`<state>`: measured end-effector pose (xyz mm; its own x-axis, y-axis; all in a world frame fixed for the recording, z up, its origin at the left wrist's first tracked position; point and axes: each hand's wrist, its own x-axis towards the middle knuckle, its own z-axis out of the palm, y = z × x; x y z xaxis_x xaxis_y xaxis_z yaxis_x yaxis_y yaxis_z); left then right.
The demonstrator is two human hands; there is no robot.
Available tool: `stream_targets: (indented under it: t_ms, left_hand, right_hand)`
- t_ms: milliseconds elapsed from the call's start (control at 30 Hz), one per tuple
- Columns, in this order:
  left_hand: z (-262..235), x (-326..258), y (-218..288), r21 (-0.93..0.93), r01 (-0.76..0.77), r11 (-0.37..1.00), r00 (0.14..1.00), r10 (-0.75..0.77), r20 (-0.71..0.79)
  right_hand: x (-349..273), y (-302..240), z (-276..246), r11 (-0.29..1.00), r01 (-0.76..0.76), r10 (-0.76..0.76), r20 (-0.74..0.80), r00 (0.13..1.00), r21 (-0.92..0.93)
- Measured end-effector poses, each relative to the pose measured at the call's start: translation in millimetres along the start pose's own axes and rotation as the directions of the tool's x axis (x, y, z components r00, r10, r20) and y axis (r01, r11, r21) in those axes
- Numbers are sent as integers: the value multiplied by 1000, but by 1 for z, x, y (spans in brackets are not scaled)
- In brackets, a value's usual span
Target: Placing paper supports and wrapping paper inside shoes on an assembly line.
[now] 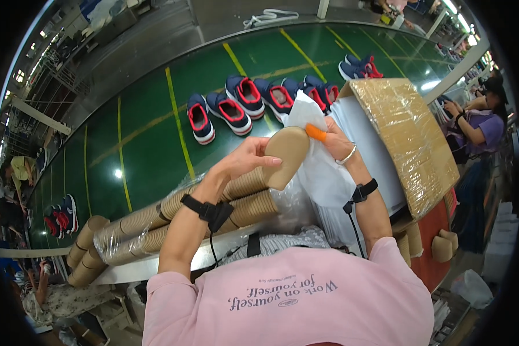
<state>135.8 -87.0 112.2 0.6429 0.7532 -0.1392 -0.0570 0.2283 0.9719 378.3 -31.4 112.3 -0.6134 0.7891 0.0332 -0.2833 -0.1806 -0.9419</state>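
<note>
My left hand point(243, 157) is closed on a brown molded-cardboard shoe insert point(288, 151), thumb on its face. The insert is rounded at the top and tilted in front of my chest. Beside it, my right hand point(338, 143) grips a sheet of white tissue paper point(326, 179), which hangs below the fingers and sticks up above them. An orange finger cover point(316, 132) on this hand touches the insert's edge. Several navy sneakers with red linings point(245, 95) stand on the green conveyor belt point(150, 138) just beyond my hands.
Long stacks of nested brown inserts point(150, 228), partly wrapped in clear plastic, lie at my left. An open taped cardboard box point(406, 138) with a stack of white paper point(360, 132) stands at my right. More sneakers point(63, 216) sit far left. A person in purple point(490, 130) is at right.
</note>
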Motion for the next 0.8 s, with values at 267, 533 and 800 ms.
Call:
stream_targets:
  t_ms: [267,533,800]
  left_hand:
    - [35,0,-6,-33,-312,950,706,208,-677]
    - [17,13,-32,61,-418,907,439,260,-860]
    - [25,11,-22,372,-227,900,318,429,-845]
  right_hand:
    - [38,-56,66,-98,-207,-197,-185,963,-973]
    - [29,-33,58,546,144,-350,-69,934,-825]
    - [28,-1,60,779,96,-214,-119,970,-620]
